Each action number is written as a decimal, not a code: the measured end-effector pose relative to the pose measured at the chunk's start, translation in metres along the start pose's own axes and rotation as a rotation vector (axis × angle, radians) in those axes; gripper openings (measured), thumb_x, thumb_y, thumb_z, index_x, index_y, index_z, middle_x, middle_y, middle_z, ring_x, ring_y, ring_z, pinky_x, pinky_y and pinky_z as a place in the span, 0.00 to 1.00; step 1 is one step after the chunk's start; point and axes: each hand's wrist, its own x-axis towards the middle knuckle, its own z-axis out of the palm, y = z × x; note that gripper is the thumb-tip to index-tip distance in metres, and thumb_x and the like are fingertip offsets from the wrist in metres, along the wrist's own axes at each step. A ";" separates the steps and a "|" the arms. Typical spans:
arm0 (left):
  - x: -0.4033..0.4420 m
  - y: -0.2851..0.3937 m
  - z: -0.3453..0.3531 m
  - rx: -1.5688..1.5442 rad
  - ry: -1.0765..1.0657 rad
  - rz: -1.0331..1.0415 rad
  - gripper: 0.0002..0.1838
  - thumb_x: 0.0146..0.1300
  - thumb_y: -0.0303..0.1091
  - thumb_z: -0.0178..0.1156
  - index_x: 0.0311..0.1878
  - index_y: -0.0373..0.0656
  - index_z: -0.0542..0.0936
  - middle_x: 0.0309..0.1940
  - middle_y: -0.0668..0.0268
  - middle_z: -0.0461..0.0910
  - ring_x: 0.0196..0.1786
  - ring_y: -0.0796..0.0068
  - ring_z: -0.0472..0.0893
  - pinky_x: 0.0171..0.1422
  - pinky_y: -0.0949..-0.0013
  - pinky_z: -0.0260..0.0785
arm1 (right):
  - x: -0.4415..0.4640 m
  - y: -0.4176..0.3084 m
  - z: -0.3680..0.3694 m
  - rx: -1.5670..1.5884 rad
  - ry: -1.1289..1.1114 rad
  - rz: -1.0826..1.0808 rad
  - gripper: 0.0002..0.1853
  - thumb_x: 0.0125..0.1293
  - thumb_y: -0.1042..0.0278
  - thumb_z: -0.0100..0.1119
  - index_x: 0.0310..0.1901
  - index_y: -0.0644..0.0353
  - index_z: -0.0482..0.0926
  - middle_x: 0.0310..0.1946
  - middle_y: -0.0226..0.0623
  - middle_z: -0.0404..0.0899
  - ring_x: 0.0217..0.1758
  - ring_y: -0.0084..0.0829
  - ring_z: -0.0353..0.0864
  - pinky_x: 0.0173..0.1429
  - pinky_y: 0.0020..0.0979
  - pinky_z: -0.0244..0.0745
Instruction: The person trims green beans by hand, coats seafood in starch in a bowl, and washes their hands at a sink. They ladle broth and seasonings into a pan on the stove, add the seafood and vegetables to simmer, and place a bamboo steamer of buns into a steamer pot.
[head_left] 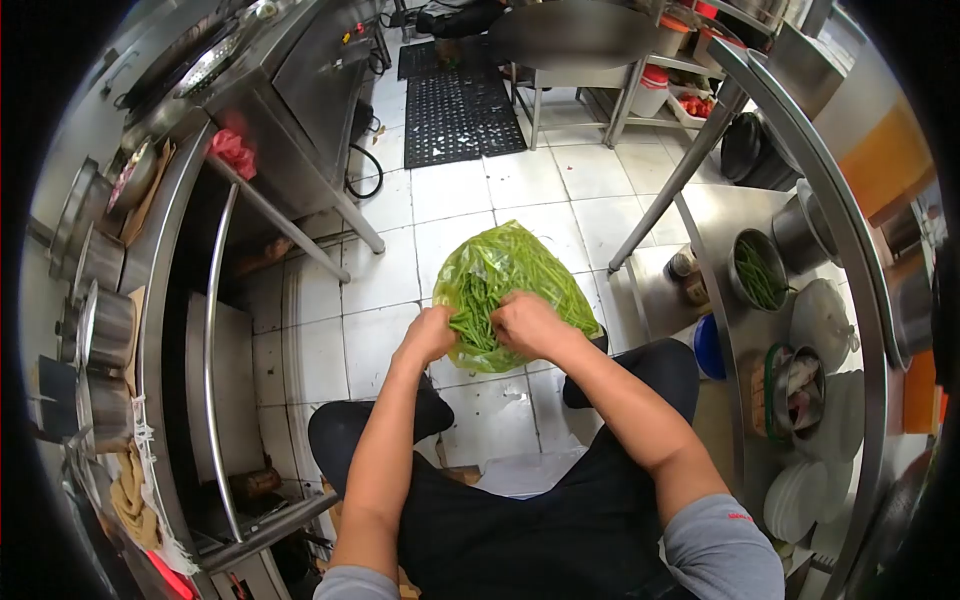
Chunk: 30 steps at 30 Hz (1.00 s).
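Observation:
A translucent green plastic bag (555, 275) sits open between my knees, above the tiled floor. Long thin green beans (478, 292) fill it, some showing through the plastic. At its left edge my left hand (430, 335) is closed, with green beans at its fingertips. My right hand (527, 325) reaches over the bag's opening, fingers curled down and closed among the beans. Its fingertips are partly hidden, so how many beans it grips does not show.
On the right, a steel shelf holds a metal bowl of green beans (758, 270), stacked white plates (796, 500) and a blue container (710, 347). Metal pots (108, 325) line the left counter. Ahead lies a black rubber mat (463, 110). Steel table legs (650, 210) flank me.

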 end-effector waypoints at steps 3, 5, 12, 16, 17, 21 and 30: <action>0.002 -0.006 0.010 0.131 -0.031 0.105 0.20 0.51 0.28 0.61 0.50 0.42 0.81 0.41 0.45 0.81 0.46 0.47 0.81 0.51 0.53 0.73 | -0.001 0.000 0.007 -0.040 0.035 0.034 0.08 0.53 0.65 0.59 0.31 0.57 0.84 0.32 0.44 0.82 0.42 0.45 0.80 0.52 0.41 0.74; 0.001 -0.003 0.011 0.192 -0.033 0.128 0.22 0.49 0.25 0.61 0.52 0.41 0.80 0.43 0.45 0.81 0.47 0.48 0.81 0.52 0.54 0.74 | 0.000 -0.003 0.012 -0.158 -0.006 0.028 0.08 0.53 0.66 0.59 0.32 0.56 0.85 0.33 0.44 0.82 0.44 0.44 0.80 0.51 0.40 0.74; 0.001 -0.001 0.007 -0.171 0.013 0.185 0.15 0.51 0.24 0.63 0.45 0.35 0.82 0.36 0.48 0.83 0.39 0.53 0.83 0.45 0.59 0.74 | 0.000 0.002 -0.001 0.093 0.037 0.048 0.09 0.56 0.66 0.59 0.35 0.60 0.83 0.34 0.48 0.81 0.43 0.48 0.79 0.49 0.44 0.75; -0.005 0.026 -0.015 -0.424 0.063 0.118 0.13 0.54 0.29 0.68 0.41 0.33 0.81 0.29 0.54 0.83 0.31 0.68 0.81 0.39 0.65 0.73 | 0.002 -0.003 -0.012 0.326 0.225 0.099 0.11 0.60 0.64 0.59 0.38 0.62 0.81 0.31 0.48 0.79 0.40 0.50 0.79 0.46 0.46 0.75; -0.005 0.027 -0.015 -0.412 0.099 0.199 0.13 0.54 0.29 0.68 0.41 0.33 0.82 0.28 0.53 0.83 0.31 0.67 0.81 0.39 0.65 0.73 | 0.002 -0.004 -0.012 0.332 0.254 0.071 0.11 0.61 0.64 0.58 0.39 0.62 0.81 0.30 0.48 0.79 0.39 0.50 0.79 0.45 0.46 0.75; -0.012 0.034 -0.020 -0.376 0.142 0.286 0.10 0.54 0.28 0.67 0.38 0.34 0.81 0.25 0.57 0.82 0.26 0.73 0.74 0.37 0.66 0.71 | 0.004 -0.008 -0.013 0.304 0.266 0.089 0.09 0.61 0.65 0.58 0.37 0.62 0.80 0.30 0.47 0.79 0.37 0.50 0.79 0.43 0.45 0.75; -0.019 0.039 -0.031 -0.312 0.119 0.291 0.12 0.52 0.28 0.69 0.39 0.34 0.82 0.26 0.52 0.81 0.26 0.70 0.75 0.38 0.64 0.72 | 0.005 -0.007 -0.007 0.333 0.262 0.046 0.08 0.57 0.66 0.58 0.33 0.62 0.80 0.29 0.44 0.79 0.34 0.48 0.80 0.40 0.45 0.76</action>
